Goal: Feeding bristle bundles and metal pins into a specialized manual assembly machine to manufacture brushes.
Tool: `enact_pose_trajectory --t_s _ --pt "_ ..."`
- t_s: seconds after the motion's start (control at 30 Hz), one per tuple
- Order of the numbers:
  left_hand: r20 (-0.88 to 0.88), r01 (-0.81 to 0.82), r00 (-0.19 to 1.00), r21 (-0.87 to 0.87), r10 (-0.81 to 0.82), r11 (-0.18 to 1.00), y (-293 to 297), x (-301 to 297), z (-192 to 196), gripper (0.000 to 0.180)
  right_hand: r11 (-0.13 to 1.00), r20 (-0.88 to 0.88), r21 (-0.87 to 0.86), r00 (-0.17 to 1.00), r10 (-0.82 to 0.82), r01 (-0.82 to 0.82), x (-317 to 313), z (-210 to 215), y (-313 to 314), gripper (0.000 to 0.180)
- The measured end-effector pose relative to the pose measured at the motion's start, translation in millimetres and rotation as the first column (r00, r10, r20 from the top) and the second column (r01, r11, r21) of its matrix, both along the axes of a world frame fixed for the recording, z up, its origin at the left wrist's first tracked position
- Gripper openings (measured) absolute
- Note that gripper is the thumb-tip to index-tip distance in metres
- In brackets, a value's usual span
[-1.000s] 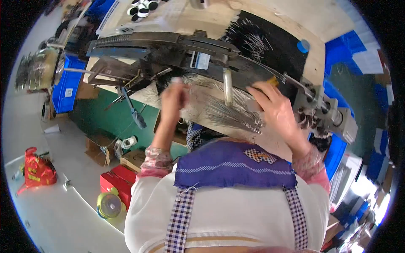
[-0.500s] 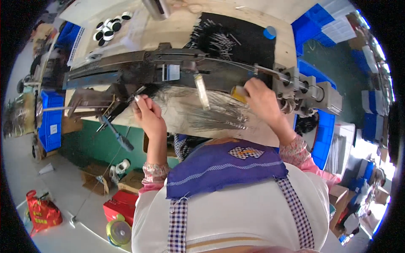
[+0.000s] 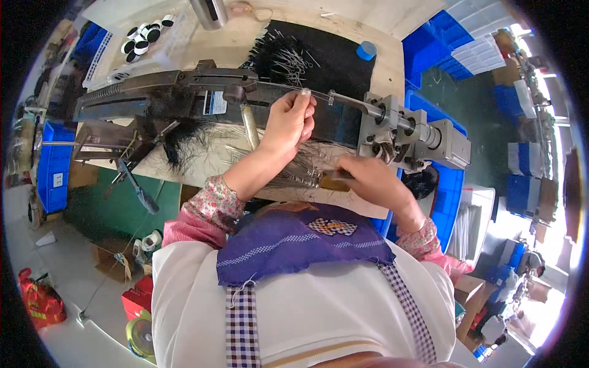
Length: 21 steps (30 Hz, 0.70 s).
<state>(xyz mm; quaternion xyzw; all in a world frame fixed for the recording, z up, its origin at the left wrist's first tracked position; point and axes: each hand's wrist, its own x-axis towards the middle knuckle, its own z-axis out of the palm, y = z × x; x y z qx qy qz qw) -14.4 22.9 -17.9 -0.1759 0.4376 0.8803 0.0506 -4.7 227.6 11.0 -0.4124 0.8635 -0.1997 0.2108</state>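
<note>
My left hand point(image 3: 289, 126) is closed in a pinch above the long dark metal bar point(image 3: 267, 113) of the bench machine. A pale wrap covers one fingertip; whatever lies between the fingers is too small to make out. A thin rod point(image 3: 356, 105) runs from the machine's right end toward this hand. My right hand point(image 3: 374, 181) grips a small yellow-brown block point(image 3: 335, 183) low over the front of the bench. Just left of the block lies a spread of thin wire-like strands point(image 3: 294, 172). Between the left forearm and the bar stands a metal lever handle point(image 3: 249, 126).
Behind the bar, a black cloth point(image 3: 343, 70) carries a pile of metal pins point(image 3: 291, 64) and a blue cap point(image 3: 366, 50). White-and-black round pieces point(image 3: 141, 44) fill a clear tray at far left. A motor unit point(image 3: 445, 144) and blue crates point(image 3: 445, 190) stand right; a clamp arm point(image 3: 138, 187) projects left.
My left hand has moved right, from the clamp to above the bar near the rod. My right hand has come down toward the bench front with the yellow-brown block. The whole view shifted slightly.
</note>
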Motion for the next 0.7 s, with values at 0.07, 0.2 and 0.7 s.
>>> enact_pose_trajectory --t_s 0.07,0.2,0.7 --pt "-0.039 -0.113 0.993 -0.083 0.110 0.990 0 2 -4 0.025 0.988 -0.085 -0.124 0.991 -0.099 0.088 -18 18 -3 0.014" --pt "-0.112 -0.247 0.967 -0.179 0.229 0.952 -7 8 -6 0.026 0.876 -0.432 -0.472 0.841 -0.326 0.097 -74 47 -55 0.017" --pt "-0.085 -0.130 0.989 -0.113 0.121 0.985 -18 9 -8 0.039 0.928 0.447 -0.311 0.893 -0.047 0.205 -129 29 -106 0.026"
